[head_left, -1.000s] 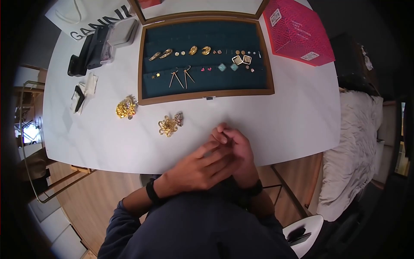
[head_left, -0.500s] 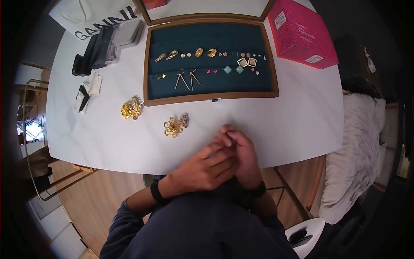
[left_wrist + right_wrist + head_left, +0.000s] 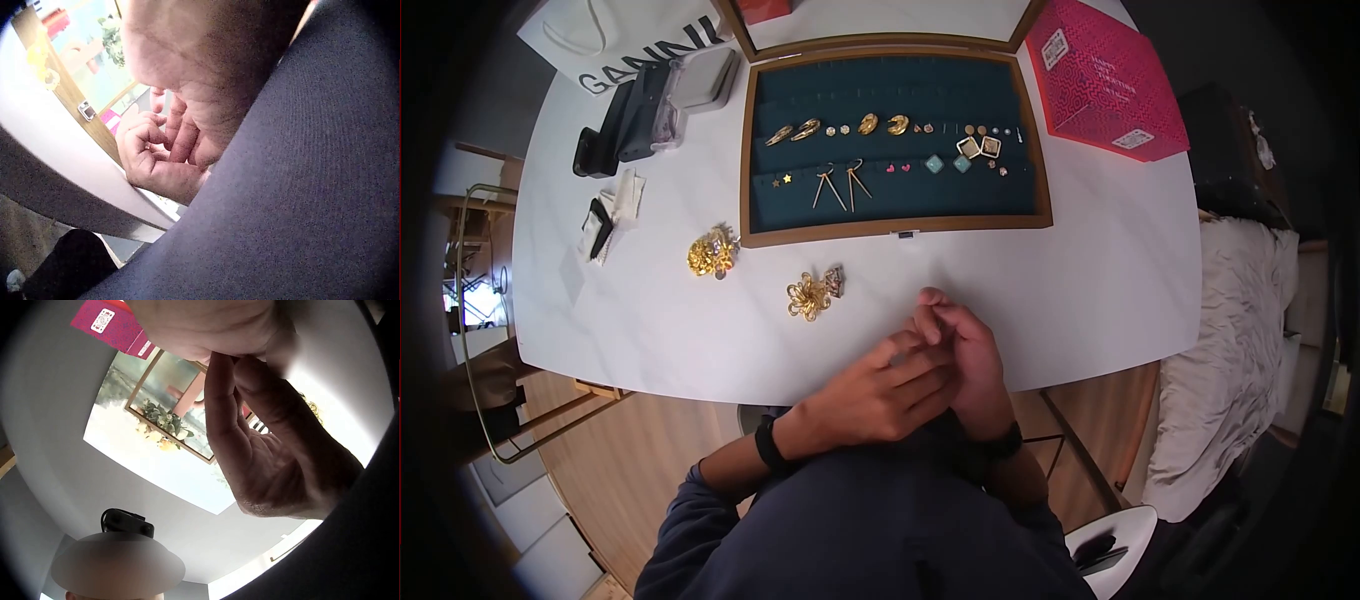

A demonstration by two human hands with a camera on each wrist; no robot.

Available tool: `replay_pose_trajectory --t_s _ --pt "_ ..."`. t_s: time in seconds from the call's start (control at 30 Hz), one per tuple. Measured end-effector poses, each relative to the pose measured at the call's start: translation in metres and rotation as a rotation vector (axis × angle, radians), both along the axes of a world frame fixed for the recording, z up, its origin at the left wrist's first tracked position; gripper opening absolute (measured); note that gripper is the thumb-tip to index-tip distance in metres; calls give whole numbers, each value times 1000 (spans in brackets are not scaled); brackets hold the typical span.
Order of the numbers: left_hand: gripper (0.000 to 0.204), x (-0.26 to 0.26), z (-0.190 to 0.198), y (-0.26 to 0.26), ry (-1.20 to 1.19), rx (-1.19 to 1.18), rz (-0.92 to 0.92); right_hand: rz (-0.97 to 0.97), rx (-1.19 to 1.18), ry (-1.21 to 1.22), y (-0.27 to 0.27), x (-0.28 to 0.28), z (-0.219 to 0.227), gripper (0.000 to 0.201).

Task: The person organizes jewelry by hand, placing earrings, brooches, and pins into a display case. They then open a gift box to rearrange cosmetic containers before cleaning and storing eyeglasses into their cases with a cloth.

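My left hand [image 3: 875,395] and right hand [image 3: 977,375] meet at the table's near edge, the left laid across the right with loosely bent fingers. In the right wrist view, fingertips of the left hand [image 3: 269,450] touch the right; nothing shows held. Beyond the hands lies a gold loop-petalled flower ornament [image 3: 808,296] with a small patterned piece beside it. Left of that sits a gold clustered flower ornament [image 3: 705,256]. An open wooden jewellery box [image 3: 895,232] with dark teal lining displays rows of earrings, including gold hoops [image 3: 868,124], long bar drops [image 3: 828,188] and turquoise squares [image 3: 962,164].
A pink patterned box [image 3: 1110,85] stands right of the jewellery box. At the back left are a white paper bag [image 3: 615,45], dark cases [image 3: 640,115] and a grey case [image 3: 703,78]. A small black item [image 3: 603,230] lies on pale wrapping at the table's left.
The head view has shifted slightly, so the table and its things appear further right. Both hands keep the same pose together.
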State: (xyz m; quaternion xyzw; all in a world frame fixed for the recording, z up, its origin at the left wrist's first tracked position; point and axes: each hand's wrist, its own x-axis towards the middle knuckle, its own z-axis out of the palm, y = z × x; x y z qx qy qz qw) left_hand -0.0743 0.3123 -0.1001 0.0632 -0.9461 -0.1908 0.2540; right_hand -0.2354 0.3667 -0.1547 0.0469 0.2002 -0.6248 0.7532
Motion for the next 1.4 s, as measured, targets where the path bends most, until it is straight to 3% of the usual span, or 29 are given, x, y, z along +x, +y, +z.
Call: replay_pose_trajectory --t_s 0.97,1.1,1.2,1.4 --pt "33 1 4 -3 -19 -16 1 2 83 -38 -1 -1 4 21" --pt "31 4 4 -5 -16 -72 15 -12 116 47 -2 -1 6 23" --pt "25 11 1 -6 98 -66 15 -32 71 -46 -4 -2 0 32" --pt "18 35 3 -15 140 -37 314 -65 1 -80 -20 4 15 48"
